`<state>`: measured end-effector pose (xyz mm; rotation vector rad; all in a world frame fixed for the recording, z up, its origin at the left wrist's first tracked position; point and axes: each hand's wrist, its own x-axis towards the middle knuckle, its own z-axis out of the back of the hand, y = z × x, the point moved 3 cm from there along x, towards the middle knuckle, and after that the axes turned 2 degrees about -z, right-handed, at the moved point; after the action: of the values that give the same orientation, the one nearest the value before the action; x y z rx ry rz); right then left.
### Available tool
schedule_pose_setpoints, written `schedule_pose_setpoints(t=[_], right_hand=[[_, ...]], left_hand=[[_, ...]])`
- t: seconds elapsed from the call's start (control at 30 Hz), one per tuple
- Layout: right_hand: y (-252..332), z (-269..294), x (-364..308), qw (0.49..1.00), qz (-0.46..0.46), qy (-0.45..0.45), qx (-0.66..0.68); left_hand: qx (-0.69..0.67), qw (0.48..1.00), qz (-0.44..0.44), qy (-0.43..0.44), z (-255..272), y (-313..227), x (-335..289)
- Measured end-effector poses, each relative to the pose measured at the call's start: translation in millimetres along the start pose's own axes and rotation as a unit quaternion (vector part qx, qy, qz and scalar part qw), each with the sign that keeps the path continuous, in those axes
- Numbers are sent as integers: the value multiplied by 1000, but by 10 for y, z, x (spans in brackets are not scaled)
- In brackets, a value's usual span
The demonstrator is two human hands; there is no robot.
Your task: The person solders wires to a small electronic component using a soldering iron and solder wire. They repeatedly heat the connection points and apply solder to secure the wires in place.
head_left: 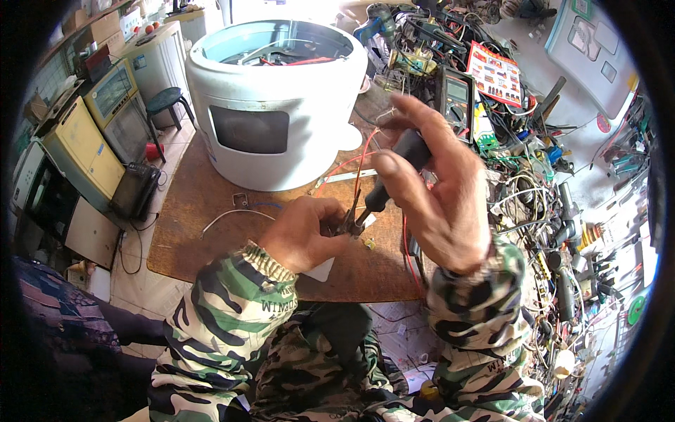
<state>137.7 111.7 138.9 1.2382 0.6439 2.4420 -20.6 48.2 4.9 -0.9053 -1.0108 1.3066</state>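
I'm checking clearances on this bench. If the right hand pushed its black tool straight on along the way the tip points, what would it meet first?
The right hand aims the tool down-left. Its tip is already at the small part pinched in the left hand, so it would likely meet that first; depth is unclear.

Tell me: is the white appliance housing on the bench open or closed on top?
Open: the white appliance housing has no lid, and loose wires show inside.

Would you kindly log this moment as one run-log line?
left hand: pinching small part | right hand: holding black-handled tool, tip at part | nearby: red wires, white appliance shell, multimeter
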Motion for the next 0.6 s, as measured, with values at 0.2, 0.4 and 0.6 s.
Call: schedule_pose_setpoints(t=[0.2,0.4,0.6], right_hand=[[2,112,4,963,-109,108,222],[100,83,-19,984,20,-52,-169],[-38,160,-27,979,-89,91,159]], left_hand=[[-29,999,-20,-30,-4,46,-8],[-43,998,-28,-26,-43,16,-3],[21,1000,4,-2,23,-23,-26]])
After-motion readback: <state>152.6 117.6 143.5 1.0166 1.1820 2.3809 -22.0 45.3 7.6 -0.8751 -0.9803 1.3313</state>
